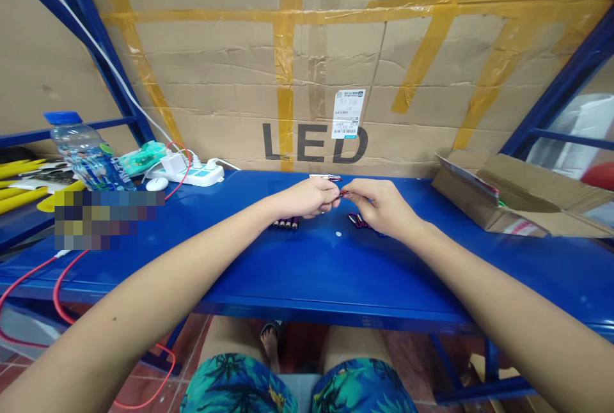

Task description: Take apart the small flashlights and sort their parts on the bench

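Observation:
Over the middle of the blue table, my left hand [311, 198] is closed, its thumb and fingers pinching toward my right hand. My right hand [378, 204] is also closed, with its fingertips meeting the left ones. Between them shows a small dark red piece [344, 194], mostly hidden by the fingers; its kind cannot be made out. Below my left hand lie several short dark cylinders [286, 224] with shiny ends, side by side. Similar dark red and silver pieces [357, 220] lie partly under my right hand. Slim silver-and-red sticks [326, 178] rest just behind the hands.
A small white disc [338, 234] lies on the blue table [307, 272]. To the left stand a water bottle [91, 154] and a white power strip [199, 174] with red cables. An open cardboard box [499, 202] sits at the right. Taped cardboard [215, 80] walls the back.

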Demonstrator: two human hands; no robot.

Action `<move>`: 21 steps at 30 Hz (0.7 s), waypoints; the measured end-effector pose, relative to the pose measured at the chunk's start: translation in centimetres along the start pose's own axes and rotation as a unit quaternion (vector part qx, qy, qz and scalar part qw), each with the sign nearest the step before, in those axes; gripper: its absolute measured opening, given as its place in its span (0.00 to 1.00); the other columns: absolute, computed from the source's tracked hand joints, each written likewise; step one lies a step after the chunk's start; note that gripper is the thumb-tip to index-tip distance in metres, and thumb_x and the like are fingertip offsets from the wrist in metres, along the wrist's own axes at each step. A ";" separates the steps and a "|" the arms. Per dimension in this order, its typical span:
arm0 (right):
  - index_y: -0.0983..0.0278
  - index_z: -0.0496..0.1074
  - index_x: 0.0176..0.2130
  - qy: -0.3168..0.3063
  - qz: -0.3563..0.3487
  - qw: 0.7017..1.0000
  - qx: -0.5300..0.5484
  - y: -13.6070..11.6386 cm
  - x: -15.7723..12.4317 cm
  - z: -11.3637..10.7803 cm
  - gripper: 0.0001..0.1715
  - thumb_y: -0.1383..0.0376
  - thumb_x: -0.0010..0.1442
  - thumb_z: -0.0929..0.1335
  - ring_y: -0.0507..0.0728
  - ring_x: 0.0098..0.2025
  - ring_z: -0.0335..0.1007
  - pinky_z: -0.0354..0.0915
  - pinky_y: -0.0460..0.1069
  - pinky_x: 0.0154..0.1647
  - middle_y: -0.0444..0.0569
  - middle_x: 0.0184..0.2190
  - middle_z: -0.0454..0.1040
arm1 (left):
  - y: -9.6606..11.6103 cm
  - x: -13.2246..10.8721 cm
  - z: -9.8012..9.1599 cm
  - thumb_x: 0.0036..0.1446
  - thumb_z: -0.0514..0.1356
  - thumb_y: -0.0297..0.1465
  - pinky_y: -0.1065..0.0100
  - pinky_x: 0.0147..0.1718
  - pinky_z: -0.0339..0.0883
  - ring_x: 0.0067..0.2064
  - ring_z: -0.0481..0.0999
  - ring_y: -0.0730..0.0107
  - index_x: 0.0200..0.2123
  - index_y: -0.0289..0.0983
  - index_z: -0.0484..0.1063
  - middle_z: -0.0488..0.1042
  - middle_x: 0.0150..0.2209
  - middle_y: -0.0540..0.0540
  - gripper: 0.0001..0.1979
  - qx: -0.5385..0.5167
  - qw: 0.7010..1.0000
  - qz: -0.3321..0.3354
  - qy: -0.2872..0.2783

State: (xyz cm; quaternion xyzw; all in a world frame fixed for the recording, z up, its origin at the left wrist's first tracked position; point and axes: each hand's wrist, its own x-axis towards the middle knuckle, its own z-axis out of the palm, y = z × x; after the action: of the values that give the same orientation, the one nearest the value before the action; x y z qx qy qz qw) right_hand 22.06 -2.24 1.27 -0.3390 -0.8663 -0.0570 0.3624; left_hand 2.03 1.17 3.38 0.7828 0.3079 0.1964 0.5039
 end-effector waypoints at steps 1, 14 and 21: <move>0.64 0.75 0.36 0.007 -0.017 1.000 -0.010 0.0 0.0 0.0 0.14 0.70 0.67 0.61 0.55 0.33 0.72 0.64 0.48 0.35 0.50 0.32 0.78 | 0.1 -0.1 -0.2 0.66 0.51 0.31 0.75 0.17 0.44 0.18 0.50 0.80 0.28 0.36 0.64 0.56 0.20 0.54 0.12 -0.056 0.998 -0.029 -0.030; 0.63 0.76 0.42 0.078 -0.119 0.984 -0.108 0.4 0.0 0.0 0.20 0.74 0.66 0.58 0.55 0.31 0.66 0.62 0.49 0.31 0.50 0.29 0.71 | 0.2 -0.2 -1.7 0.64 0.52 0.28 0.80 0.14 0.47 0.17 0.50 0.83 0.33 0.30 0.68 0.55 0.22 0.53 0.10 -0.318 0.924 -0.139 -0.163; 0.63 0.77 0.41 0.068 -0.061 0.995 -0.050 0.3 0.1 -0.4 0.15 0.66 0.69 0.61 0.54 0.29 0.65 0.63 0.48 0.31 0.48 0.28 0.70 | 0.4 -0.3 -1.2 0.62 0.60 0.30 0.80 0.16 0.40 0.18 0.48 0.85 0.31 0.36 0.61 0.54 0.23 0.55 0.10 -0.323 0.928 -0.106 -0.150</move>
State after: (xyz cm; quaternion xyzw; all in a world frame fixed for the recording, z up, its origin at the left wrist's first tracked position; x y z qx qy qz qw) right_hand 22.47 -2.10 1.57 -0.2986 -0.8546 -0.1451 0.3994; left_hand 1.18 1.64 4.28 0.5605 0.2297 0.1105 0.7880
